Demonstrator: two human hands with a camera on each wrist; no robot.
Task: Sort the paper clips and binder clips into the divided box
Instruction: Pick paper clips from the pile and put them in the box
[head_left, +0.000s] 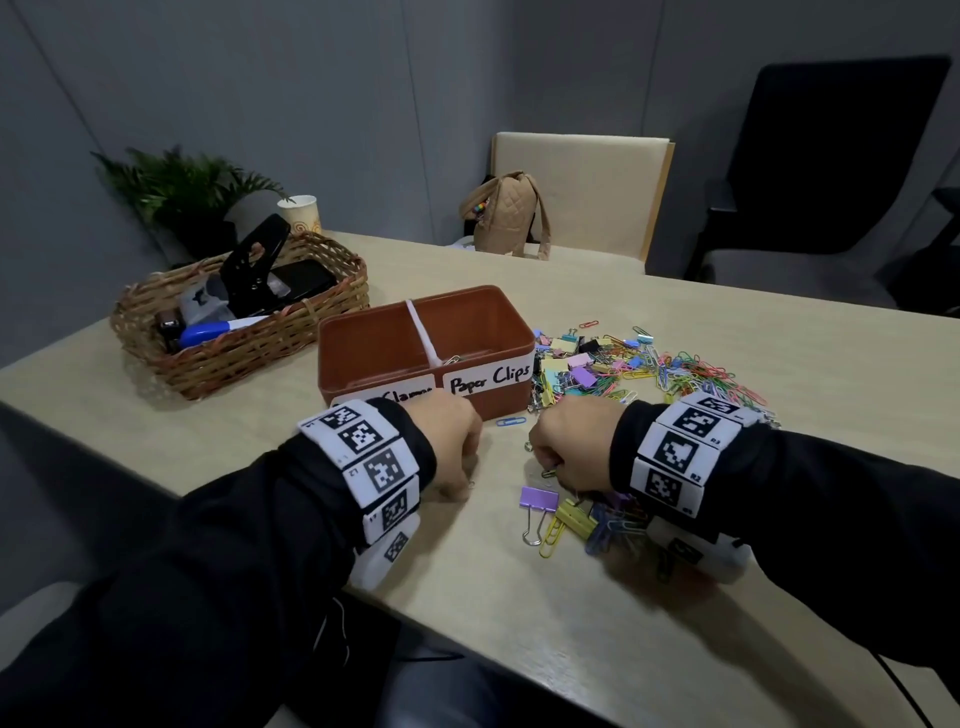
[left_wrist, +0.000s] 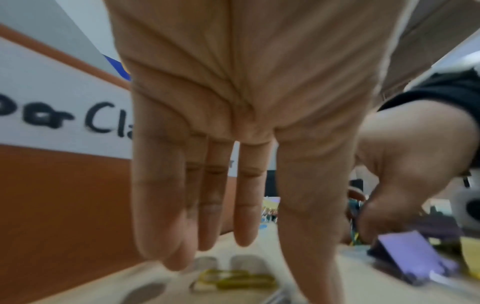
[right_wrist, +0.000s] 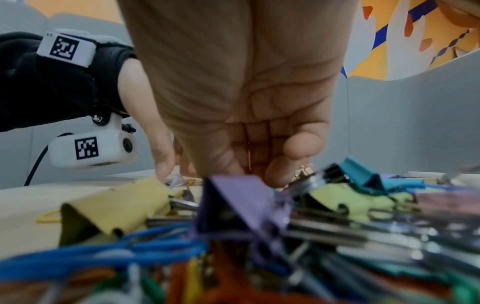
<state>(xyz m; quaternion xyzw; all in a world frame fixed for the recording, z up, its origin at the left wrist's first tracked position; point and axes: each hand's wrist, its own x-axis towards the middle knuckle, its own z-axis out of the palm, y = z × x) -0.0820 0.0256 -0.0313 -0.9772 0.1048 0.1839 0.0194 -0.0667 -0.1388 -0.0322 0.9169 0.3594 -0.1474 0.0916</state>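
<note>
The brown divided box (head_left: 426, 343) is sitting mid-bench, with the colourful clip pile (head_left: 644, 366) lying just right of it. In front, the left hand (left_wrist: 233, 102) is reaching down with straight fingers over a yellow paper clip (left_wrist: 233, 278). The right hand (head_left: 569, 449) is curling its fingers over a smaller clip heap (head_left: 597, 519); can't tell if it's holding any.

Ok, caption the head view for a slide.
Both hands pick at loose clips beside the divided box.
</note>
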